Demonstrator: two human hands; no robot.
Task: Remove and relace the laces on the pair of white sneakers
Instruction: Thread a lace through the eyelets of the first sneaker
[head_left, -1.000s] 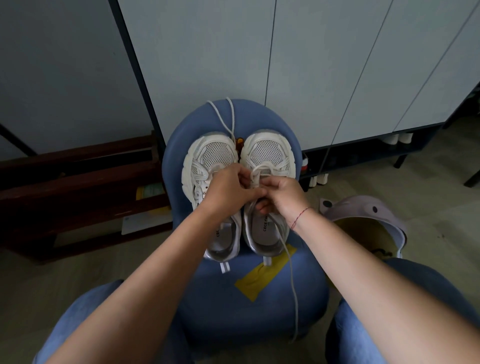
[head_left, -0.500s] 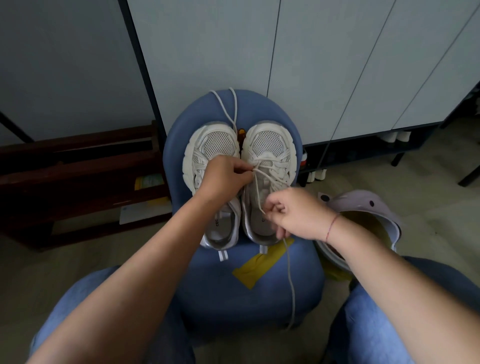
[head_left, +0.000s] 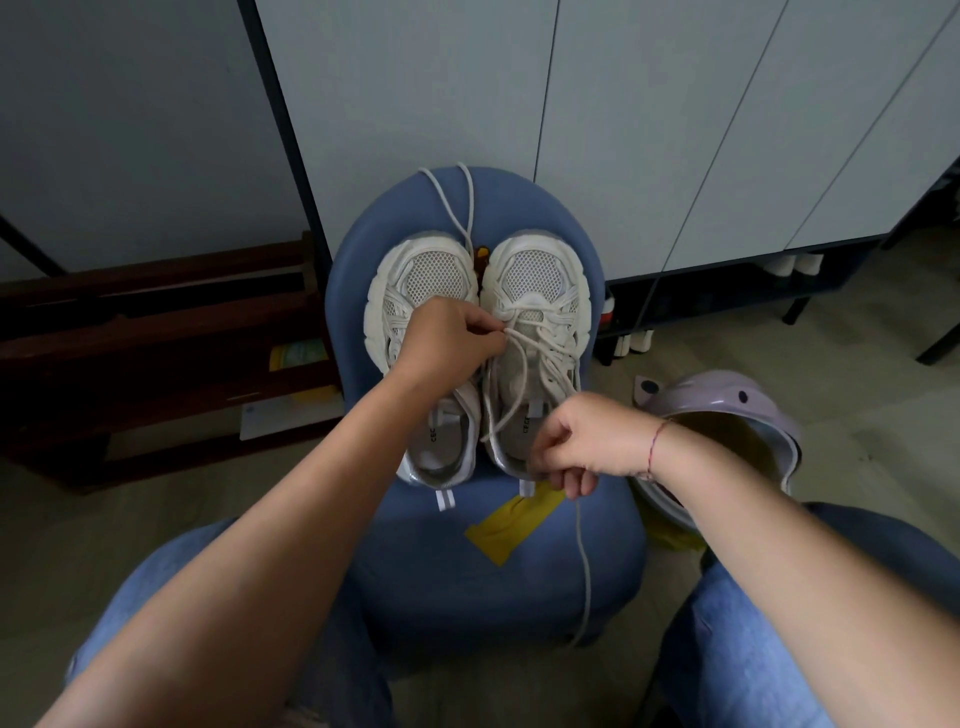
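Two white sneakers stand side by side on a blue stool (head_left: 519, 571), toes away from me. The left sneaker (head_left: 415, 280) has no lace in it; a loose white lace (head_left: 457, 208) lies beyond its toe. The right sneaker (head_left: 540, 291) is partly laced. My left hand (head_left: 447, 343) pinches the lace at the right sneaker's left eyelets. My right hand (head_left: 582, 441) grips the lace (head_left: 584, 571) near the heel; a slack loop runs up to the eyelets and the free end hangs down over the stool's front.
A yellow tag (head_left: 511, 525) lies on the stool below the shoes. A lilac helmet-like shell (head_left: 727, 400) sits on the floor at the right. Dark wooden shelving (head_left: 156, 332) stands at the left, pale cabinet doors (head_left: 623, 130) behind. My jeans-clad knees flank the stool.
My right hand has pulled away from the eyelets toward the heel, drawing the lace out into a longer loop. My left hand has stayed pinching at the eyelets.
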